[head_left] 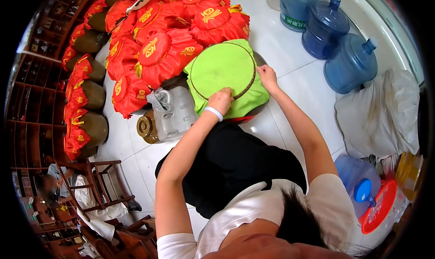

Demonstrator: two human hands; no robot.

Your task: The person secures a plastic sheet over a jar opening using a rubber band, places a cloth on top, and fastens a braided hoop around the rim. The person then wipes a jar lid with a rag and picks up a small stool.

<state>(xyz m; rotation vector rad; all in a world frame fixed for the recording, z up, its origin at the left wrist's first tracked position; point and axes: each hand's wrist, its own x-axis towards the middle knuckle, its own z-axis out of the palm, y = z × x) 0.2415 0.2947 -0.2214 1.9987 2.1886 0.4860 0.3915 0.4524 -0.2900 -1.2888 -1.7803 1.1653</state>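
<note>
A bright green cloth (221, 68) is draped over a dark, rounded jar (260, 59), most of which is hidden. Around the top of the cloth runs a thin brown ring (248, 52), like a cord or hoop. My left hand (221, 100), with a white band at the wrist, is closed on the ring at its near side. At the right edge of the cloth, my right hand (268, 78) is closed in a pinch; the cloth edge and the ring meet its fingertips there. Clear plastic jug (174, 114) stands left of the jar.
Several jars with red cloth covers (158, 53) crowd the far left. A brown lidded jar (147, 127) stands beside the jug. Blue water bottles (351, 62) line the right, near a white sack (380, 114) and a red basin (381, 207). Another person (54, 182) is by wooden chairs (106, 186).
</note>
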